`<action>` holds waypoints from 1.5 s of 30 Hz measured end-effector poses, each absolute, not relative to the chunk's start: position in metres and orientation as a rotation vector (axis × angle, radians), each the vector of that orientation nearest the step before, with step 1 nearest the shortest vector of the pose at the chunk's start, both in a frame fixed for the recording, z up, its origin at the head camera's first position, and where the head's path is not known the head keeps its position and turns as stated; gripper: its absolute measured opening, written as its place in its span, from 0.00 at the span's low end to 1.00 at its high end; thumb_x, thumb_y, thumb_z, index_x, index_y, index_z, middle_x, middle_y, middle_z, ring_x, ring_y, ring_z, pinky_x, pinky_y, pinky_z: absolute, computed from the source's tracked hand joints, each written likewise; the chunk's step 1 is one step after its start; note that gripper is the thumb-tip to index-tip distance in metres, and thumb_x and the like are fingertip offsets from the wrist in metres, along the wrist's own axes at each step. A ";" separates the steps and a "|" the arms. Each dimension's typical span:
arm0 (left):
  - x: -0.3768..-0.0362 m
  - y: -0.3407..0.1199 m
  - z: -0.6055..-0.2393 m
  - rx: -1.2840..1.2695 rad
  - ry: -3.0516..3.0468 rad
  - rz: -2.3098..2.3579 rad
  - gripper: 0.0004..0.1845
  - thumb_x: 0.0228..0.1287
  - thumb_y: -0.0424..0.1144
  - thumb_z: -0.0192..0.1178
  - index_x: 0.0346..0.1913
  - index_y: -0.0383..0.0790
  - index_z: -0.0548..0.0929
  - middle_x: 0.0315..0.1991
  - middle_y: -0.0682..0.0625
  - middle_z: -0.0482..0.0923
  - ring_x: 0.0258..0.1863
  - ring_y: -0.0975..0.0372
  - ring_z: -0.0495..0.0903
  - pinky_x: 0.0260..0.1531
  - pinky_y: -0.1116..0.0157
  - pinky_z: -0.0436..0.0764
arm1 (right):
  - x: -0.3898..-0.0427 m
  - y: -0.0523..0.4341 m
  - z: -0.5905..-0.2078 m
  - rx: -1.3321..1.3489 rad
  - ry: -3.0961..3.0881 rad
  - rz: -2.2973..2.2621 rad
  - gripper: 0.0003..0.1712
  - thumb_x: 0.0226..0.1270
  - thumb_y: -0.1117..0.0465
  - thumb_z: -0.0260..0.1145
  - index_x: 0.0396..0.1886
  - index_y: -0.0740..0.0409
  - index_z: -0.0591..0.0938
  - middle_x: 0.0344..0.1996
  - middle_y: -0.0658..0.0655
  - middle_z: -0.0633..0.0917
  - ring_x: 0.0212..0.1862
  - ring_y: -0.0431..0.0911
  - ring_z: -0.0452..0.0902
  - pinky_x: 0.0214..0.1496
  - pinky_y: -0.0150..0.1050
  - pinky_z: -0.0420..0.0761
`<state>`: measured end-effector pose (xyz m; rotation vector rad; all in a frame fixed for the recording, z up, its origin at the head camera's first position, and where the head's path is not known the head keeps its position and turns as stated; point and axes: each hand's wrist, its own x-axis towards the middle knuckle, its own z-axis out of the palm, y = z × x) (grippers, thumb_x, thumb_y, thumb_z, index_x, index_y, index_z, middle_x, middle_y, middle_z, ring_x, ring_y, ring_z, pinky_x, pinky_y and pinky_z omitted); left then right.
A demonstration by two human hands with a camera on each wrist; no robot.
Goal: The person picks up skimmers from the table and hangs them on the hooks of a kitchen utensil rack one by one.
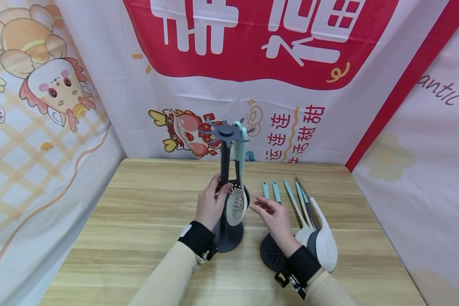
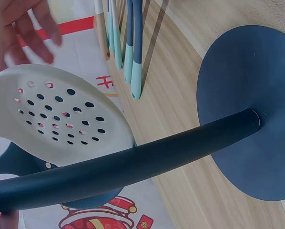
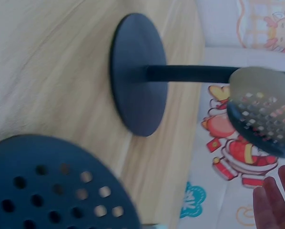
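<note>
Here, one stand (image 1: 225,163) (two utensils (image 1: 235,207) (image 2: 18,158) aboard)

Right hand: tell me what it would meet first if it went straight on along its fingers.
The right hand would probably meet the pale perforated spoon hanging on the dark stand, though depth is unclear.
</note>
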<state>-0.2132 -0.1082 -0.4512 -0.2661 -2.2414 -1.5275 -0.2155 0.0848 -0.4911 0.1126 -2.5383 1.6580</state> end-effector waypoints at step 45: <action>-0.214 -0.108 -0.454 -0.277 -2.223 -1.550 0.16 0.75 0.41 0.53 0.60 0.39 0.74 0.41 0.43 0.84 0.38 0.54 0.86 0.43 0.60 0.86 | -0.231 0.124 -0.553 -0.163 -2.958 1.184 0.42 0.58 0.57 0.75 0.69 0.68 0.69 0.56 0.69 0.80 0.52 0.57 0.80 0.52 0.51 0.82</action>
